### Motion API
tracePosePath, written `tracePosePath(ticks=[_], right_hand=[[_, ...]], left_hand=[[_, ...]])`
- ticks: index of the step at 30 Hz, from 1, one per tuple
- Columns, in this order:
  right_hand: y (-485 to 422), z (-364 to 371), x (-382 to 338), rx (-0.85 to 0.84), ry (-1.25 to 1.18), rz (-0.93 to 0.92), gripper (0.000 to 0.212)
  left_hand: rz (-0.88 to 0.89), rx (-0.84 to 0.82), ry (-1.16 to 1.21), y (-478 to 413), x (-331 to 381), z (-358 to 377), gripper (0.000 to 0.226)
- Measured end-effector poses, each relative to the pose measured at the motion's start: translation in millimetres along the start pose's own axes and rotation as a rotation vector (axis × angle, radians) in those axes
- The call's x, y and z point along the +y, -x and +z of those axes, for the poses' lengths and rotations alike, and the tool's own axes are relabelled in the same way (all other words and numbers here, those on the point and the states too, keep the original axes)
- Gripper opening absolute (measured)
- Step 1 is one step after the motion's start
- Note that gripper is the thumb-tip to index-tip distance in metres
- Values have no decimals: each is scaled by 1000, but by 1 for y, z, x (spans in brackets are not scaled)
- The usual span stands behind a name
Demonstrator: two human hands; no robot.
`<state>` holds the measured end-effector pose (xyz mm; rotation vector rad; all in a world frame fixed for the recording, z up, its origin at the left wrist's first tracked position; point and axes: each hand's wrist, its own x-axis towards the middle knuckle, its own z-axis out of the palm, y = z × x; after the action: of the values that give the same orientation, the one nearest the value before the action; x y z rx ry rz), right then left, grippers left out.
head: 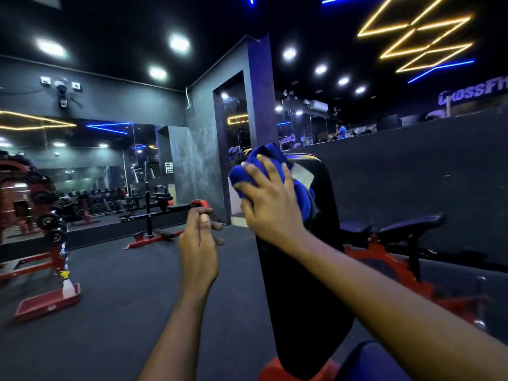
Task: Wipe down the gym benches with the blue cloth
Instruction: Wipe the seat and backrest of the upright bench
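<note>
Head view: the right hand point(270, 204) lies with fingers spread over the blue cloth point(270, 154), pressing it against the top of the upright black backrest point(302, 284) just right of centre. The left hand point(198, 243) hangs in the air to its left, fingers loosely curled, nothing seen in it. Wiping looks under way on this pad; its lower part and the bench on the far right point(409, 226) likely remain. At near left, a red floor tray point(35, 306) holds an upright white spray bottle point(68, 288).
</note>
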<state>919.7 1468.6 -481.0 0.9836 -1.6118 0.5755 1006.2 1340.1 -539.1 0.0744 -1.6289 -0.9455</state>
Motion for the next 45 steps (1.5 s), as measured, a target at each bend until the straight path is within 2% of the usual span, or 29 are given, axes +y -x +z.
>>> tracePosePath(ticks=[3,8,11,15,22,28,32,36,40,43,45], right_hand=[[5,2,-6,-109,125,-11,28],[-59,-3,-14,-257,172,244,29],[-44,3,-21,-163,255,242,27],[18,14,-28,-49,291,115,41],[96,19,-40,-106,264,143,53],[43,9,-44,-147,225,245,42],[42,16,-41,-114,269,215,50],[68,23,-44,-24,240,206,49],[112,27,-46,-32,223,210,56],[161,31,-57,-59,232,256,53],[196,35,-66,-83,241,287,54]], left_hand=[[60,11,-1,-13,7,-8,24],[89,-14,16,-28,15,-13,25],[85,-3,29,-32,18,-12,26],[80,-21,57,-39,18,-6,27],[78,-102,108,-42,31,2,27],[98,-167,104,-54,40,9,27],[91,-157,129,-62,37,16,28],[58,-222,175,-59,32,31,29],[44,-297,119,-55,34,46,35],[-16,-349,62,-48,37,53,37],[-68,-421,39,-40,38,55,47]])
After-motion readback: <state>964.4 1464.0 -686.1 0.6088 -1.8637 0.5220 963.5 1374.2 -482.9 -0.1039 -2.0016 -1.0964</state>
